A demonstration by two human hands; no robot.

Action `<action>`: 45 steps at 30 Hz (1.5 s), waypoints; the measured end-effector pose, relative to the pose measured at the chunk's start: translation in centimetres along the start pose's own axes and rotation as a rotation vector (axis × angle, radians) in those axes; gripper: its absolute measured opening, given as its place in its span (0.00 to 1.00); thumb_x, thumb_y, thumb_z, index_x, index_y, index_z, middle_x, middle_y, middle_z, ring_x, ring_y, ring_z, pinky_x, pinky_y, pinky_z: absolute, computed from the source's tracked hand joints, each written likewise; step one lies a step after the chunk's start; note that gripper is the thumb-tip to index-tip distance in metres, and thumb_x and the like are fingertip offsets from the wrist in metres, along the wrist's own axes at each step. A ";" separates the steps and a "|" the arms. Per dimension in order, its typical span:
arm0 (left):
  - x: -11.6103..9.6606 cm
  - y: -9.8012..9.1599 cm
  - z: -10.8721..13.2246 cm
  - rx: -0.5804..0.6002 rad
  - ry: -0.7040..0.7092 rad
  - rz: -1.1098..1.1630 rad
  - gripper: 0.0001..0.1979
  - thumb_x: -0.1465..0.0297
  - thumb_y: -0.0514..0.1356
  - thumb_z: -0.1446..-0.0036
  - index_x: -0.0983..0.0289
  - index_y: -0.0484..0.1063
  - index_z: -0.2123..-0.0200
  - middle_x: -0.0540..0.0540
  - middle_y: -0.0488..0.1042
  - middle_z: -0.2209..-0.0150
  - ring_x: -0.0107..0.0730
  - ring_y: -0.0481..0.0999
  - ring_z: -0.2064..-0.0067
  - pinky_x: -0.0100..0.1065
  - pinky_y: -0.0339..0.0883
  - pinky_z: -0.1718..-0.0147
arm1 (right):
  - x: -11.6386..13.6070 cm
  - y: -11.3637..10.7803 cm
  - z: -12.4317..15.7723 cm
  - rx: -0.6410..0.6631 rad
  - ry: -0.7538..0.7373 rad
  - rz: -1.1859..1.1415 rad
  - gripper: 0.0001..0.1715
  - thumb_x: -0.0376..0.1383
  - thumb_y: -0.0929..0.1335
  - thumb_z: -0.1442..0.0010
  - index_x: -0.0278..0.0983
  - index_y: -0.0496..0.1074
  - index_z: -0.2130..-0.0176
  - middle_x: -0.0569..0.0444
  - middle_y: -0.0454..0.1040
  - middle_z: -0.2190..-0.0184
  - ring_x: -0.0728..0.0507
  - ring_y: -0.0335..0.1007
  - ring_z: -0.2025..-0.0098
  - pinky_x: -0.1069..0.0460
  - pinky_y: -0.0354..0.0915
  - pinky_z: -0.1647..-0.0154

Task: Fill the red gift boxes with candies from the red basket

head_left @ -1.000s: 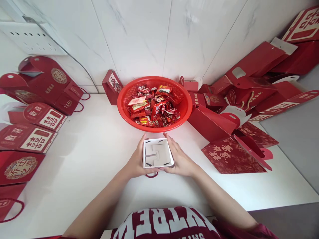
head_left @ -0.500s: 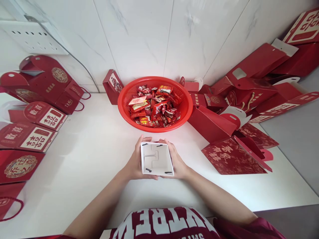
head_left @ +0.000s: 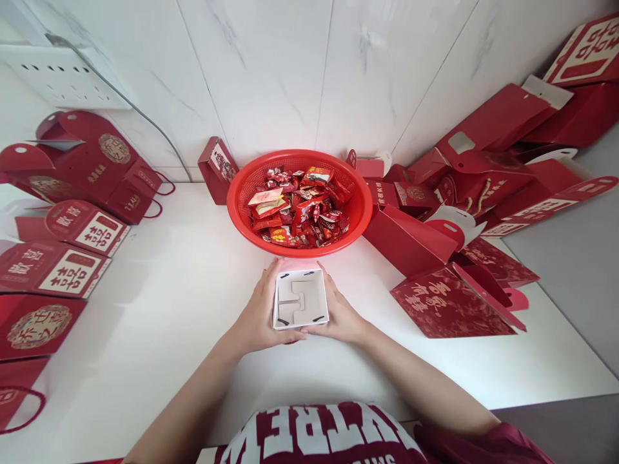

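An open-topped box [head_left: 302, 303] with a white inside stands between my two hands, in front of the basket. Its folded bottom flaps and several dark cord ends near the corners show inside. My left hand [head_left: 261, 312] is wrapped round the box's left side, and my right hand [head_left: 341, 312] grips its right side. Both thumbs lie along the near side. Just beyond the box is a red plastic basket [head_left: 236, 222] holding many red-wrapped sweets [head_left: 300, 206].
Red boxes [head_left: 72, 267] line the left side, some with cord handles. More red boxes [head_left: 449, 299] are piled on the right. A small red box [head_left: 217, 171] stands beside the basket against the tiled wall [head_left: 271, 77]. A power strip [head_left: 68, 76] is at upper left.
The box has shifted slightly up and turned between my hands, so its opening looks squarer. Both hands still hold it and have moved a little with it.
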State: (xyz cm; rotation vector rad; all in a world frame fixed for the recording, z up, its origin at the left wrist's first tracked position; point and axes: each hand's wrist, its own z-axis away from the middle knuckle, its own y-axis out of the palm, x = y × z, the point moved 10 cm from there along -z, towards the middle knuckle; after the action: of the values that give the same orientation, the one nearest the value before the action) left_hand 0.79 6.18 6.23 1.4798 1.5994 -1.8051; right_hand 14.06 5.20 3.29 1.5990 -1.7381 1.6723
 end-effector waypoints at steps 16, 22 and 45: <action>-1.9 0.5 0.8 0.178 -0.008 -0.417 0.55 0.51 0.60 0.41 0.58 0.21 0.29 0.66 0.42 0.28 0.57 0.48 0.29 0.59 0.45 0.32 | 2.6 -2.1 0.5 0.028 0.020 0.256 0.67 0.61 0.67 0.41 0.35 0.25 0.28 0.37 0.33 0.27 0.31 0.31 0.26 0.33 0.45 0.29; -3.0 0.3 1.1 0.154 0.018 -0.409 0.53 0.53 0.60 0.40 0.57 0.24 0.28 0.64 0.38 0.27 0.58 0.39 0.27 0.61 0.36 0.31 | 1.6 -1.2 0.6 -0.001 -0.003 0.075 0.60 0.58 0.70 0.43 0.40 0.38 0.28 0.38 0.46 0.31 0.31 0.39 0.27 0.34 0.52 0.31; 1.5 2.4 -0.3 0.030 0.023 0.555 0.68 0.65 0.75 0.58 0.48 0.25 0.29 0.62 0.57 0.37 0.54 0.61 0.35 0.55 0.60 0.39 | 0.9 0.7 0.2 0.125 0.068 0.123 0.59 0.53 0.72 0.44 0.34 0.42 0.30 0.33 0.45 0.30 0.30 0.44 0.29 0.37 0.56 0.33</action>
State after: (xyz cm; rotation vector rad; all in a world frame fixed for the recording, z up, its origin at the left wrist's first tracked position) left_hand 2.12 6.25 3.72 1.7427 1.0253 -1.4958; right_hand 13.24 4.38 3.54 1.4934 -1.7626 1.9046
